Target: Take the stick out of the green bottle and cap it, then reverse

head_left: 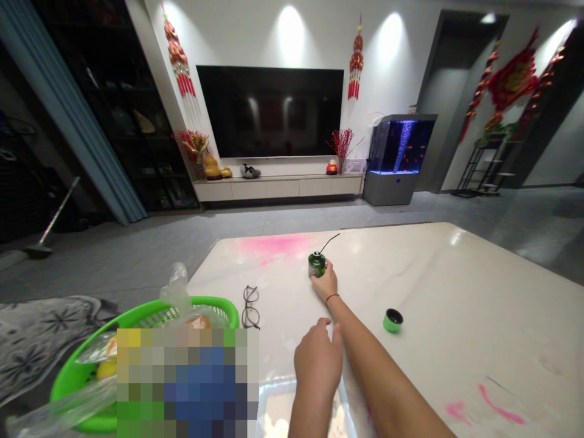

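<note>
The right hand point(325, 281) is extended and clamped on a dark green cylindrical bottle point(316, 265), held at the hand's near side; the left hand point(318, 360) is kept empty, loosely curled, nearer the viewer.

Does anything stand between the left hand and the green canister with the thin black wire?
Yes: the right hand, pressed against the glossy dark-green cylindrical canister, lies directly between it and the left hand on the white tabletop. Nothing else visible stands in that stretch.
</note>
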Tool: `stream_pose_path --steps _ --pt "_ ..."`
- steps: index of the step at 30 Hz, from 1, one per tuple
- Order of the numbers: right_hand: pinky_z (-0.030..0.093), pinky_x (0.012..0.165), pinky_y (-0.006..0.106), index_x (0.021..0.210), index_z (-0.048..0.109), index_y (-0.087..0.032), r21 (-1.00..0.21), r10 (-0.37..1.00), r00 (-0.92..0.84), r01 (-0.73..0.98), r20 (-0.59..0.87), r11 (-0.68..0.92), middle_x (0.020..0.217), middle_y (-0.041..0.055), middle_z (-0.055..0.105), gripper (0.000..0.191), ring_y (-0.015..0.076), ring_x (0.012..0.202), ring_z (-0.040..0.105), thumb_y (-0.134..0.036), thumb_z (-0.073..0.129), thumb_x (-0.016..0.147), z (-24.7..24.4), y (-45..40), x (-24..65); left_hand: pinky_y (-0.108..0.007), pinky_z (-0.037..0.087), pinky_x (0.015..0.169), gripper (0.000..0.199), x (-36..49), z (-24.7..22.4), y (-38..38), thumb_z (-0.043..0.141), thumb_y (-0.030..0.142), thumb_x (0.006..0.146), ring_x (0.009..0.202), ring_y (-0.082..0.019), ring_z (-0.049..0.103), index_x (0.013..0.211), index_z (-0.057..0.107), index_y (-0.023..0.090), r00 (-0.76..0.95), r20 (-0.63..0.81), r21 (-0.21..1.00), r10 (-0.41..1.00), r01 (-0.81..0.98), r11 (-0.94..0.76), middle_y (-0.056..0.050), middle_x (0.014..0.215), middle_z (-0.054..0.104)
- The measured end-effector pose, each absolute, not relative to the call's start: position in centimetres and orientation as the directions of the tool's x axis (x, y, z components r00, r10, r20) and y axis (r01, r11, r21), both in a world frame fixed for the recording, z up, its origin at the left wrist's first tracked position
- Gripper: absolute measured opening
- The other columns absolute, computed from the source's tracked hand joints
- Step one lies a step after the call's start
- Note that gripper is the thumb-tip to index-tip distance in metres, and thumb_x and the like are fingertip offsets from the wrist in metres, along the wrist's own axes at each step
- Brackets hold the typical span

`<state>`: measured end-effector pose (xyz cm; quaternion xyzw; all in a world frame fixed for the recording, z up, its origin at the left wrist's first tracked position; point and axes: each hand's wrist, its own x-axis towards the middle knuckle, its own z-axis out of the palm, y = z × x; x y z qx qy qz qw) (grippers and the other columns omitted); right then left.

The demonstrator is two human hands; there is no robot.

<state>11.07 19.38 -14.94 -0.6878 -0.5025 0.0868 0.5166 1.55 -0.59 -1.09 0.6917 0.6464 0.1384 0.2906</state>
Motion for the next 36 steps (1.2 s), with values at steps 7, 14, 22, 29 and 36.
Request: stream_pose_path --steps 7,14,22,29,36 --pt "0.042 0.086 0.038 0.12 0.036 -0.019 -0.775 0.815 0.429 0.63 0.391 0.04 0.109 0.0097 0.057 0.073 0.0252 0.099 0.055 -0.035 0.068 0.056 -14.65 19.14 10.95 -0.032 0.039 0.081 0.042 1.49 -1.01 -0.61 0.03 0.039 0.085 0.099 -0.022 0.056 0.113 0.054 0.02 0.13 -0.185 0.58 0.974 0.815 0.001 -0.008 0.108 0.063" --pt "0.043 0.084 0.039 0.118 0.041 -0.013 -0.8 0.774 0.524 0.599 0.357 -0.036 0.102 0.0133 0.051 0.073 0.0272 0.093 0.055 -0.035 0.069 0.054 -14.37 18.99 10.85 -0.032 0.038 0.081 0.04 1.42 -1.03 -0.58 0.033 0.037 0.084 0.098 -0.022 0.057 0.114 0.053 0.02 0.134 -0.191 0.563 0.972 0.826 -0.004 -0.007 0.107 0.063" --pt "0.044 0.083 0.035 0.111 0.045 -0.016 -0.846 0.78 0.508 0.531 0.366 0.05 0.103 0.01 0.056 0.058 0.0232 0.093 0.056 -0.03 0.062 0.058 -14.63 19.08 11.02 -0.031 0.039 0.079 0.041 1.34 -1.03 -0.63 0.032 0.04 0.084 0.097 -0.022 0.057 0.113 0.053 0.019 0.13 -0.201 0.566 0.971 0.824 0.007 -0.008 0.105 0.064" --pt "0.042 0.087 0.032 0.118 0.039 -0.018 -0.864 0.798 0.5 0.5 0.337 0.051 0.112 0.0088 0.058 0.056 0.0204 0.102 0.055 -0.021 0.053 0.064 -14.83 19.37 11.18 -0.032 0.039 0.078 0.042 1.34 -0.9 -0.71 0.031 0.041 0.084 0.097 -0.022 0.057 0.113 0.053 0.019 0.128 -0.201 0.575 0.971 0.818 0.011 -0.008 0.106 0.064" --pt "0.043 0.084 0.034 0.117 0.041 -0.02 -0.788 0.811 0.46 0.616 0.362 0.002 0.105 0.0078 0.061 0.058 0.0232 0.094 0.058 -0.025 0.058 0.062 -14.41 19.23 10.89 -0.031 0.039 0.08 0.042 1.38 -0.69 -0.67 0.032 0.041 0.084 0.098 -0.022 0.057 0.113 0.053 0.019 0.125 -0.213 0.569 0.969 0.822 0.019 -0.008 0.107 0.064"
